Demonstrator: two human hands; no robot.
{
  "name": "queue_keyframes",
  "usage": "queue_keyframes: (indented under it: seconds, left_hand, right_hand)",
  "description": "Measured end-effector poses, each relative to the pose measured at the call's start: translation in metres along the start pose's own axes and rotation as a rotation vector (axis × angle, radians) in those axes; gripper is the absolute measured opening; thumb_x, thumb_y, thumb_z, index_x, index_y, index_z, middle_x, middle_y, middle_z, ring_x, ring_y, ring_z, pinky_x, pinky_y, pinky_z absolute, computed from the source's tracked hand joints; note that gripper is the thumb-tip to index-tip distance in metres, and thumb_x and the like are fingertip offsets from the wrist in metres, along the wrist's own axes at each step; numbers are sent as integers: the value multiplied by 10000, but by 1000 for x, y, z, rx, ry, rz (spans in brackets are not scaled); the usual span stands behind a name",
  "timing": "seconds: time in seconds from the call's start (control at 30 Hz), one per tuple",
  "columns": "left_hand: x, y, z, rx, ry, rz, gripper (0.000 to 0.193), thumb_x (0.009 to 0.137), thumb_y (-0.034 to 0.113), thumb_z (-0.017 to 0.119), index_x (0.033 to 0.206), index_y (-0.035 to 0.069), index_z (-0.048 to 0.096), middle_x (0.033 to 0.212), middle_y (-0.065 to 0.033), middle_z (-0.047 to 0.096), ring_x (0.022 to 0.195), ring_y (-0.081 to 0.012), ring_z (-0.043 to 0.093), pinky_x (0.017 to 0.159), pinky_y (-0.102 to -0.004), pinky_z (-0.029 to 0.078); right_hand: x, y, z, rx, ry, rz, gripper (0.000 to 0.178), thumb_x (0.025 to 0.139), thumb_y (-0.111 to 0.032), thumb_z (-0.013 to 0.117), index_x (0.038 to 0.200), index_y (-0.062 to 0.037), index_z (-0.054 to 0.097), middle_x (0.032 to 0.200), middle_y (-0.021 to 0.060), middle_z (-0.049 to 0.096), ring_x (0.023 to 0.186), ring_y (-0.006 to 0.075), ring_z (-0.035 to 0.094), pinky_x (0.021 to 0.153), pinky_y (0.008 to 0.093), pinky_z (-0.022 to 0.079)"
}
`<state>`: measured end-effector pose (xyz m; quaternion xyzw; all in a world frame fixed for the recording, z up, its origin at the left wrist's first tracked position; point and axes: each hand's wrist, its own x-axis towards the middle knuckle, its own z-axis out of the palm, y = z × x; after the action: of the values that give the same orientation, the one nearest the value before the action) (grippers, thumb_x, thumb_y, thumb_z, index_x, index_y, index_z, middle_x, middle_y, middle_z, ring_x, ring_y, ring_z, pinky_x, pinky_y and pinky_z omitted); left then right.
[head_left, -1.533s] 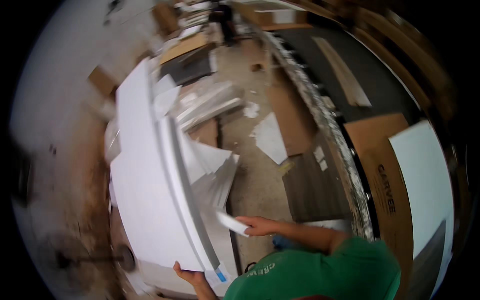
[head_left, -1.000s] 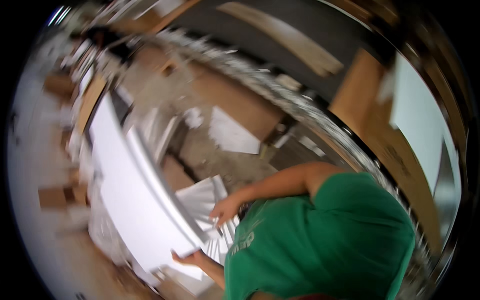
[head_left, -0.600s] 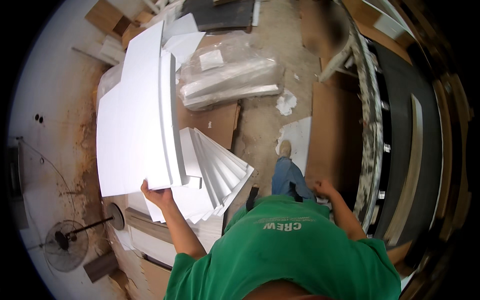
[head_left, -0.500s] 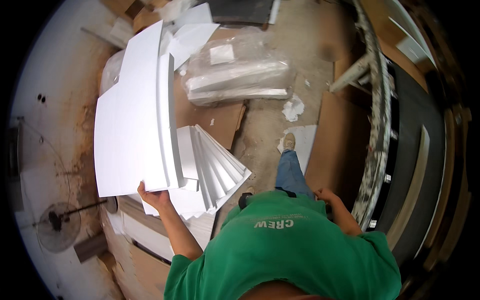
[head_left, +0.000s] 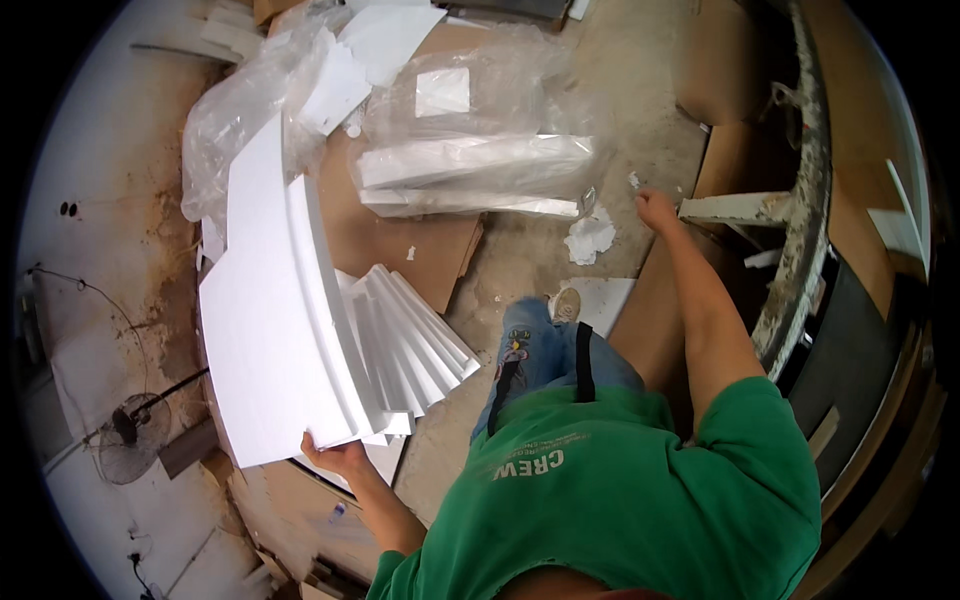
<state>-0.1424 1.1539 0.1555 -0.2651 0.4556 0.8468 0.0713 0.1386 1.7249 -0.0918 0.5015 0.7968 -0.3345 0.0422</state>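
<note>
My left hand grips the near edge of a large white foam board, thumb on top and fingers beneath. A narrower stepped white strip runs along the board's right side. Beside it several white boards lie fanned out in an overlapping row, partly hidden by the large one. My right arm reaches forward over the floor, and my right hand is closed with nothing visible in it, near a white painted post bracket.
Clear plastic-wrapped white pieces lie ahead on brown cardboard. Crumpled plastic film is at the far left. White scraps dot the concrete floor. A peeling white rail borders the right; a fan stands at the left wall.
My right hand has swung forward from beside my hip. The foam board, still in my left hand, sits lower in view and more tilted. My legs have stepped, and the view has shifted.
</note>
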Motion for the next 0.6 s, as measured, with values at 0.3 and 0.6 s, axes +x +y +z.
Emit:
queue_keyframes:
  seconds: [0.3, 0.6]
  left_hand:
    - [96, -124, 103, 88, 186, -50, 496, 721, 294, 526, 1130, 15, 501, 1158, -125, 530, 1077, -294, 498, 907, -417, 422]
    - [140, -205, 175, 269, -4, -161, 552, 785, 337, 479, 1224, 7, 421, 1172, -139, 515, 1059, -299, 514, 899, -429, 429]
  right_hand:
    - [126, -115, 70, -374, -239, -395, 576, 675, -194, 679, 1201, -69, 480, 1210, 142, 490, 1146, 315, 421, 954, 390, 358]
    - [259, -90, 180, -600, -335, -321, 680, 694, -276, 677, 1281, -86, 392, 1236, 159, 469, 1243, 303, 321, 1010, 419, 282]
